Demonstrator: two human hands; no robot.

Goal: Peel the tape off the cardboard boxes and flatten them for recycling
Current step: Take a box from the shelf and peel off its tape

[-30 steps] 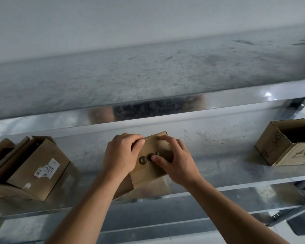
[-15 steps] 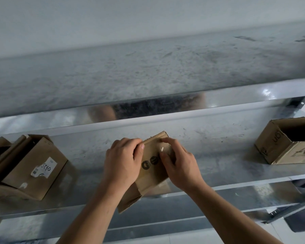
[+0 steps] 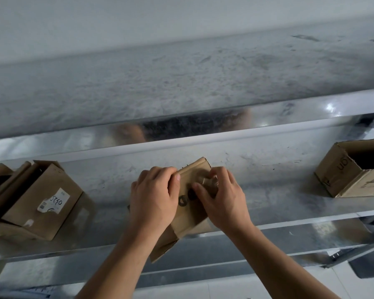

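Two hands work our box [image 3: 198,169] at the shelf [image 3: 268,190] edge, left hand [image 3: 153,197] fingers clamped round it, right hand [image 3: 222,199] fingers pinching the tape [image 3: 208,181] (peeling, we judge), which next wants a steady pull.

left hand [image 3: 153,197]: bare, short thumbnail | right hand [image 3: 222,201]: bare | left forearm [image 3: 117,262]: bare | right forearm [image 3: 285,260]: bare

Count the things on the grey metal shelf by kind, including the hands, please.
Brown cardboard boxes: 3 (small held box, box with white label, open box at right); further cardboard behind the labelled one is unclear.
Hands: 2 (left hand, right hand).
Pinched clear tape strip: 1.
Total: 6.
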